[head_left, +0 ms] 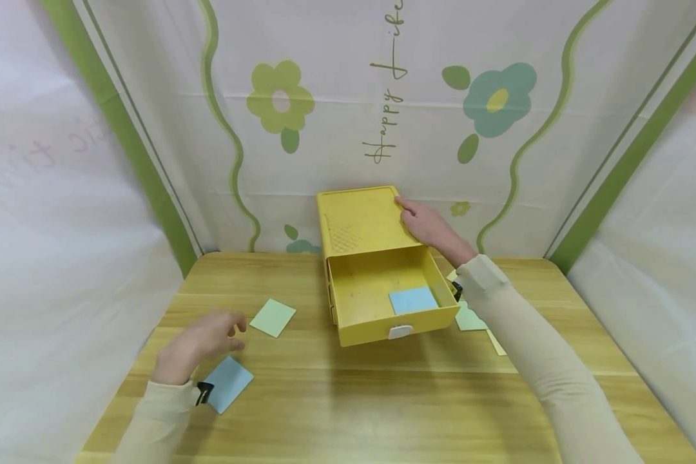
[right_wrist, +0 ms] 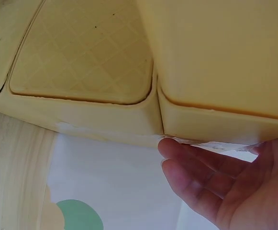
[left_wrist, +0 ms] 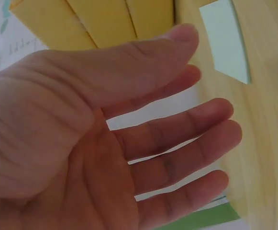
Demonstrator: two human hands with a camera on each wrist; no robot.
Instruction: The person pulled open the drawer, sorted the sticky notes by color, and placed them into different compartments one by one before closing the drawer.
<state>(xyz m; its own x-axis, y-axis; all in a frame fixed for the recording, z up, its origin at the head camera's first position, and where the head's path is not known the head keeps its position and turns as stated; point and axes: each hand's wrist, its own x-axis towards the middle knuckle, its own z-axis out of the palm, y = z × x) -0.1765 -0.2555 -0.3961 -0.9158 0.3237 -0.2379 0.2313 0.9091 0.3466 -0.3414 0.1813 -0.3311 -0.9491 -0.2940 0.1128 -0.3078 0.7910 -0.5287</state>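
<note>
A yellow drawer unit (head_left: 362, 216) stands at the back of the table with its top drawer (head_left: 359, 290) pulled out. Inside the drawer lies a blue sticky note pad (head_left: 413, 300). My right hand (head_left: 429, 225) holds the unit's upper right edge; in the right wrist view its fingers (right_wrist: 191, 167) touch the side wall, and the thumb is mostly hidden. My left hand (head_left: 200, 341) hovers at the left with loosely bent fingers and nothing in them. Near it are a green sticky note pad (head_left: 273, 318) and another blue pad (head_left: 230, 383), partly covered by the wrist.
On the right, a green note (head_left: 470, 318) and pale yellow notes (head_left: 496, 343) lie partly hidden by the right sleeve. A white printed curtain (head_left: 348, 116) hangs behind the wooden table (head_left: 336, 412). The open drawer juts out over the tabletop, with a white handle (head_left: 400, 331) on its front.
</note>
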